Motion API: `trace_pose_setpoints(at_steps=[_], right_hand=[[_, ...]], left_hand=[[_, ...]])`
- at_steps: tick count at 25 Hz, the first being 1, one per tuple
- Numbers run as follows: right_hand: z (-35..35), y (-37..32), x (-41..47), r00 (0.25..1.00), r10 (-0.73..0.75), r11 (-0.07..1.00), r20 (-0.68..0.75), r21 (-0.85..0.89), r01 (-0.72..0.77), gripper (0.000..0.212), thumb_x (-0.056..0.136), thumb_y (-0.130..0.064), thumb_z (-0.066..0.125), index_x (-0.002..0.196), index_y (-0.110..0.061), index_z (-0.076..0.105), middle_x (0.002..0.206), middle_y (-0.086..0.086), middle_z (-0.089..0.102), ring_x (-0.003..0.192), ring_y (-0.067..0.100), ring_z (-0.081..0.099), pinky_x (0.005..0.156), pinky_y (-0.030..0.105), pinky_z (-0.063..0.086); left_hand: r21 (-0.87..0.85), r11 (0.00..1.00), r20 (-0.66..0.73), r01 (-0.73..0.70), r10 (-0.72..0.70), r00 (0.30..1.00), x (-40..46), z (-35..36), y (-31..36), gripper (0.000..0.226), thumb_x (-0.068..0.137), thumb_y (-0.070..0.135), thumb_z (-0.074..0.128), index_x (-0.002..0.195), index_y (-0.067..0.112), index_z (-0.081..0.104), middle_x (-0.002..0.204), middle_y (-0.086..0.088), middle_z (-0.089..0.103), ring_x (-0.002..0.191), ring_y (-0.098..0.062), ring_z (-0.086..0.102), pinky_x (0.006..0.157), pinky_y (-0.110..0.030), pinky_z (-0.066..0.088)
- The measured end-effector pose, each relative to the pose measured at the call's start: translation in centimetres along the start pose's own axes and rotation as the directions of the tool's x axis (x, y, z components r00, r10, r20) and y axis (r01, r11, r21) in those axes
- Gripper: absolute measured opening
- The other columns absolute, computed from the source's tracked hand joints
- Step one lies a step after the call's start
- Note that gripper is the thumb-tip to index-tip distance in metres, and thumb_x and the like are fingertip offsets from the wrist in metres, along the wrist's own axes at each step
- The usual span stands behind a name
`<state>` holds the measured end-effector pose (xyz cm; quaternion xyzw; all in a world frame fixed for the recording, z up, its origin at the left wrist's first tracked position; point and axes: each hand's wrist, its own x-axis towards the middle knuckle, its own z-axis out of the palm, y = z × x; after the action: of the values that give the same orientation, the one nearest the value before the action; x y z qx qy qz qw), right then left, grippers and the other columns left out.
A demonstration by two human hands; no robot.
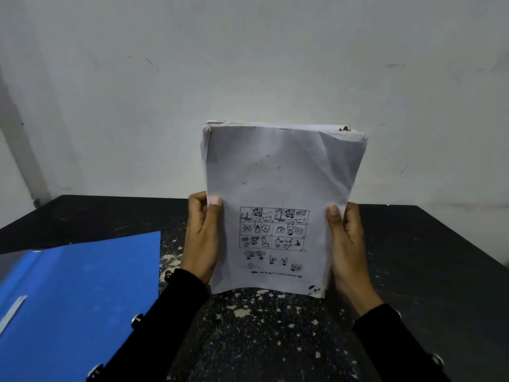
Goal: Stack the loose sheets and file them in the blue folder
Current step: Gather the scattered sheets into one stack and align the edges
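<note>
Both hands, left hand (202, 238) and right hand (348, 244), clasp the upright sheet stack (281, 188) by its side edges; thin, floppy, likely to splay unless squared. Blue folder (77, 293) lies left.

You held the stack of sheets (281, 194) upright, left hand (202, 238) and right hand (347, 245) gripping its sides; the blue folder (74, 299) lay at eight o'clock.

left hand (202, 238) raised, gripping | right hand (348, 244) raised, gripping
</note>
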<state>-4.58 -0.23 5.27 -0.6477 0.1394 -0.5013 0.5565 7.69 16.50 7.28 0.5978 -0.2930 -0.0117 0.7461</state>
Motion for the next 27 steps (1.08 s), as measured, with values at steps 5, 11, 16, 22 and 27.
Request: trace_pose_setpoints(at_steps=[5, 11, 16, 22, 27], right_hand=[[0.2, -0.3, 0.2, 1.000, 0.012, 1.000, -0.014, 0.025, -0.012, 0.018, 0.100, -0.031, 0.044, 0.110, -0.018, 0.052, 0.101, -0.008, 0.064, 0.093, 0.009, 0.065, 0.084, 0.038, 0.055], [0.2, 0.3, -0.2, 1.000, -0.019, 0.999, 0.015, 0.028, 0.019, 0.017, 0.099, -0.034, 0.042, 0.114, -0.033, 0.051, 0.104, -0.016, 0.065, 0.096, 0.003, 0.065, 0.082, 0.031, 0.056], [-0.3, 0.6, 0.3, 0.998, 0.045, 0.998, 0.047, 0.041, -0.047, 0.013, 0.098, -0.034, 0.045, 0.106, -0.030, 0.055, 0.101, -0.014, 0.068, 0.094, 0.006, 0.068, 0.078, 0.028, 0.056], [-0.4, 0.9, -0.1, 0.994, 0.101, 0.993, 0.051, 0.058, -0.104, 0.012, 0.098, -0.030, 0.047, 0.095, -0.020, 0.052, 0.095, 0.000, 0.067, 0.083, 0.013, 0.070, 0.068, 0.031, 0.059], [-0.4, 1.2, 0.1, 0.995, 0.091, 0.994, 0.035, 0.064, -0.093, 0.012, 0.095, -0.034, 0.049, 0.094, -0.023, 0.053, 0.096, -0.001, 0.067, 0.090, 0.021, 0.068, 0.075, 0.038, 0.059]], left_hand=[[0.017, 0.999, 0.029, -0.035, 0.034, 0.999, 0.5, 0.0, 0.1, 0.007, 0.099, 0.033, 0.038, 0.094, 0.030, 0.043, 0.092, 0.007, 0.053, 0.072, 0.007, 0.055, 0.065, -0.018, 0.047], [0.001, 0.998, 0.044, -0.060, 0.060, 0.997, 0.5, -0.1, 0.0, 0.006, 0.099, 0.029, 0.040, 0.100, 0.025, 0.043, 0.094, 0.007, 0.056, 0.073, 0.009, 0.059, 0.061, -0.014, 0.049], [0.062, 0.998, 0.125, -0.004, -0.004, 0.992, 0.7, -1.1, -1.0, 0.015, 0.099, 0.030, 0.040, 0.107, 0.017, 0.043, 0.098, 0.008, 0.057, 0.079, 0.009, 0.059, 0.067, -0.014, 0.050], [0.195, 0.973, 0.211, 0.120, -0.161, 0.964, -1.4, -3.4, -4.7, 0.007, 0.098, 0.025, 0.042, 0.101, 0.021, 0.045, 0.101, 0.000, 0.062, 0.087, -0.002, 0.063, 0.070, -0.021, 0.052], [0.152, 0.978, 0.206, 0.143, -0.173, 0.963, -1.4, -3.3, -4.7, 0.006, 0.098, 0.021, 0.041, 0.100, 0.017, 0.046, 0.095, 0.002, 0.061, 0.076, 0.005, 0.061, 0.061, -0.013, 0.048]])
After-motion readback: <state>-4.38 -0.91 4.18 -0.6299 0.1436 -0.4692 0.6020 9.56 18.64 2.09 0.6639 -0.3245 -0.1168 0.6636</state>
